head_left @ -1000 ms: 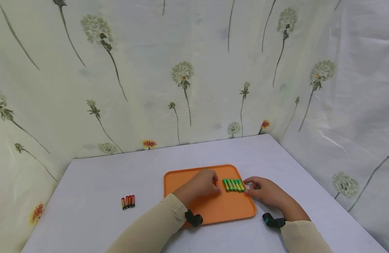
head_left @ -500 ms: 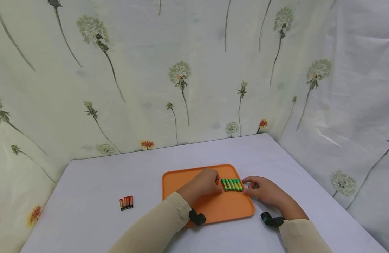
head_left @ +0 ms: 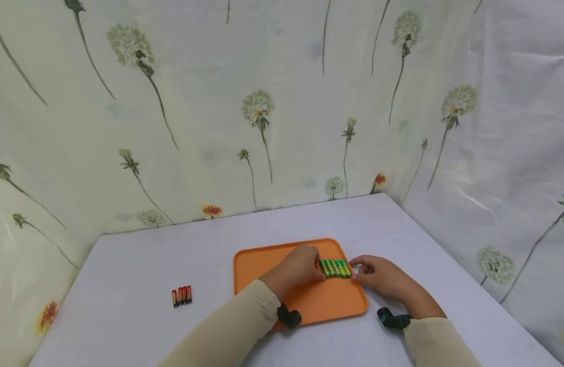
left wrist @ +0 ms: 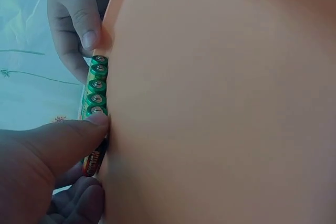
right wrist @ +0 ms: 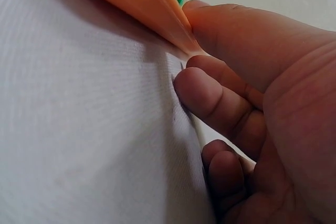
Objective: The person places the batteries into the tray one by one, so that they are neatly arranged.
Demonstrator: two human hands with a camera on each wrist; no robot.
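Observation:
A row of several green batteries (head_left: 335,268) lies side by side on the orange tray (head_left: 329,303), near its right rim. My left hand (head_left: 300,266) pinches a red battery (left wrist: 92,162) against the left end of that row, the thumb (left wrist: 79,139) covering part of it in the left wrist view. My right hand (head_left: 386,278) rests at the tray's right edge, its loosely bent thumb and forefinger by the right end of the row. In the right wrist view the thumb (right wrist: 231,32) touches the tray's rim, and only a bit of green battery shows.
Several red batteries (head_left: 182,296) lie in a short row on the white table (head_left: 139,265), left of the tray. A cloth with a dandelion print (head_left: 199,102) hangs behind the table and along its right side.
My left hand has moved slightly right along the tray, bringing the red battery up to the green row. The right hand stays by the row's right end. The head view has shifted slightly.

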